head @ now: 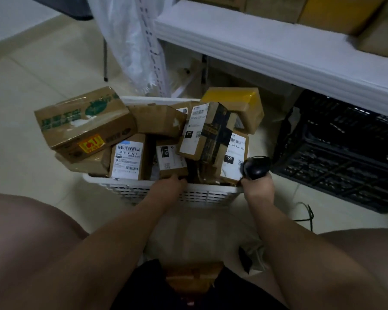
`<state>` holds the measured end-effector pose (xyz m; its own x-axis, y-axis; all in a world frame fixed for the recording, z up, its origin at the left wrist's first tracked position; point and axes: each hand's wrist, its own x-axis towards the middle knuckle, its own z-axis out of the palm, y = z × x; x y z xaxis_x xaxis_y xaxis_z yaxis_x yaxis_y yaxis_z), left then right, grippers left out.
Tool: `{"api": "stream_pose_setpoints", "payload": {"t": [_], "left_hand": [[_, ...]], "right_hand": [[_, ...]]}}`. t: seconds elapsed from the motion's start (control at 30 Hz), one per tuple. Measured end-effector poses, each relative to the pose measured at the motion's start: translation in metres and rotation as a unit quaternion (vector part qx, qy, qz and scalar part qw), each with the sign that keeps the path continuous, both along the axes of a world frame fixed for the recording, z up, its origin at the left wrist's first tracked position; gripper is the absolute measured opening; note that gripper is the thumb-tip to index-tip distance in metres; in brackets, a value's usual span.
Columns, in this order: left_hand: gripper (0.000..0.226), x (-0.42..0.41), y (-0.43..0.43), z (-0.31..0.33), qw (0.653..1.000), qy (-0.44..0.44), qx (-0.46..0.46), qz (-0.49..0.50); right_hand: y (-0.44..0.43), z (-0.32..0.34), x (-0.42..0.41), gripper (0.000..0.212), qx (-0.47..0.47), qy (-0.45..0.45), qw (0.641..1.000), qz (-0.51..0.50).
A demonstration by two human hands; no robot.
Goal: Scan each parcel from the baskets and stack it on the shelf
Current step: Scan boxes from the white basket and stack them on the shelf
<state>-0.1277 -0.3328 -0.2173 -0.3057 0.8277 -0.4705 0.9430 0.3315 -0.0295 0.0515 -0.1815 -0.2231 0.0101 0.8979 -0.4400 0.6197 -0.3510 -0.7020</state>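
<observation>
Cardboard parcels (128, 159), taped and white-labelled, are heaped in a white slotted plastic basket (206, 195). A green-printed box (83, 121) overhangs its left rim, with tile floor (31, 86) beyond. The left hand (168, 187) reaches over the near rim, fingers curled on the near edge of a small parcel (169, 158) labelled "150". At the basket's near right corner the right hand (259, 186) grips a black scanner (255, 167), just beside another labelled parcel. A black lattice crate (345, 157) stands near on the right, below a white shelf (278, 48).
</observation>
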Motion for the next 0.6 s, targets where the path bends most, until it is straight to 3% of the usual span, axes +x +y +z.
{"api": "stream_pose_setpoints", "payload": {"t": [0.6], "left_hand": [[0.047,0.097,0.082,0.012,0.982,0.024,0.033,-0.182]], "right_hand": [[0.035,-0.006,0.121,0.046,0.018,-0.005,0.992,-0.122]]}}
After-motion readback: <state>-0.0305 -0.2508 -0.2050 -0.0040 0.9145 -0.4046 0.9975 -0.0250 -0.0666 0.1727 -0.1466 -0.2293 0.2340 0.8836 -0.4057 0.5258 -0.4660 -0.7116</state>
